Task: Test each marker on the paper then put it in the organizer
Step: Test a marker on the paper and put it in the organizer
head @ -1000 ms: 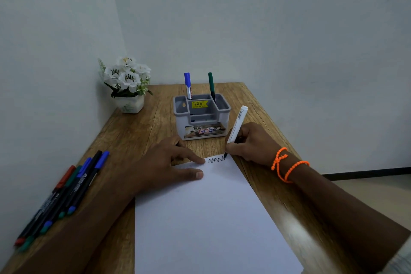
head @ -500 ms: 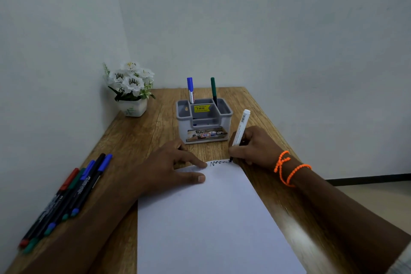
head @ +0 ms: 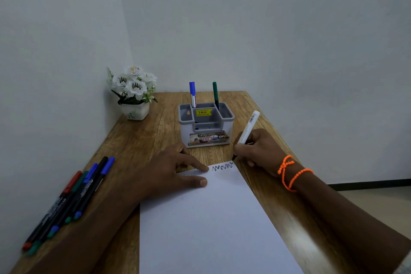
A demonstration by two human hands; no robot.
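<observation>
A white sheet of paper [head: 206,224] lies on the wooden table [head: 142,140]. My left hand [head: 175,169] rests flat on its top left corner, fingers spread. My right hand [head: 258,151] grips a white-barrelled marker [head: 248,128], whose black tip sits at the paper's top right corner, at the end of a black zigzag line [head: 222,166]. The grey organizer [head: 205,124] stands just behind both hands, with a blue-capped marker [head: 192,93] and a green marker [head: 215,94] upright in it. Several capped markers [head: 71,198] lie in a row at the left edge.
A small white pot of white flowers [head: 133,93] stands in the far left corner. Walls close off the table at the left and back. The table's right edge drops to the floor [head: 378,202].
The zigzag line has grown rightward to the paper's top right corner as my right hand moved the marker along. My left hand stayed put. The camera tilted up a little.
</observation>
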